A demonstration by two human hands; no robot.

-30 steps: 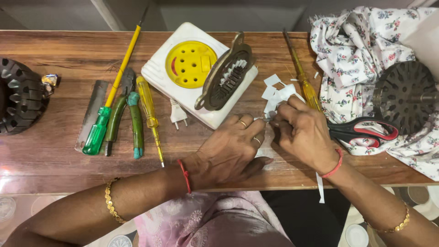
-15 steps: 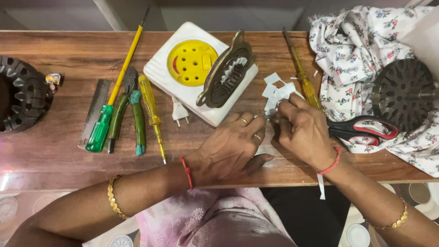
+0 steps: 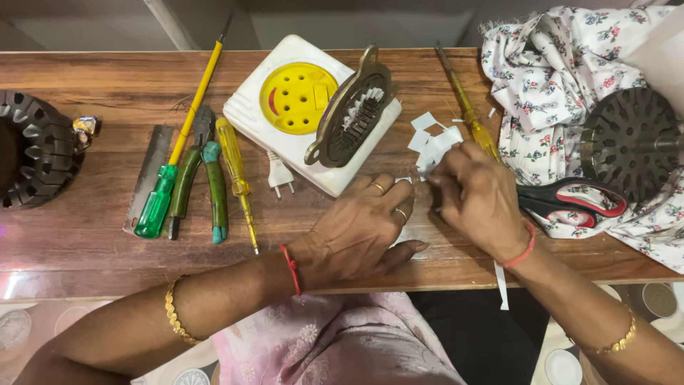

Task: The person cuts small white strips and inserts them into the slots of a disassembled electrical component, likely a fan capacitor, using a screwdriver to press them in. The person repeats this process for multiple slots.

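Note:
My left hand (image 3: 363, 232) rests palm down on the wooden table (image 3: 100, 235), its fingers pressing a small piece of white paper near the front edge. My right hand (image 3: 479, 201) is curled beside it, its fingertips pinching a white paper piece among several cut paper pieces (image 3: 433, 139); what lies under the fingers is hidden. Just behind the hands lies a white and yellow box with a plug (image 3: 292, 107), and a round metal motor part (image 3: 350, 107) leans on it.
Left of the hands lie a long green-handled screwdriver (image 3: 178, 142), pliers (image 3: 203, 178), a yellow screwdriver (image 3: 236, 175) and a metal file (image 3: 146, 178). A dark motor stator (image 3: 35, 150) sits far left. Right: another screwdriver (image 3: 467, 107), scissors (image 3: 577, 203), a floral cloth (image 3: 556, 64), a round rotor (image 3: 630, 142).
Both hands have stayed together at the paper pieces; the fingers of my right hand shifted slightly against my left. Nothing else has moved.

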